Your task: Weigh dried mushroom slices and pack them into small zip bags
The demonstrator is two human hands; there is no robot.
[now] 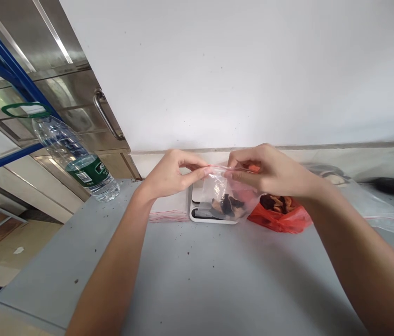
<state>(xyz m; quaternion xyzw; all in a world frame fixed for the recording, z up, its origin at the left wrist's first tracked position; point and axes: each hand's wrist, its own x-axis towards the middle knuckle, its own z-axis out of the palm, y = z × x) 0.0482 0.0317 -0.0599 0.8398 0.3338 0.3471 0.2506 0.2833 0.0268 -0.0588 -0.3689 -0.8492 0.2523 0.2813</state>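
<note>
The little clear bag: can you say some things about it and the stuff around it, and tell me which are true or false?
1. The left hand and the right hand both pinch the top of the clear bag. True.
2. The clear bag is empty. False: dark pieces lie at its bottom.
3. A red bag lies on the table beside the right hand. True.
4. The bottle has a blue label. False: its label is green.
</note>
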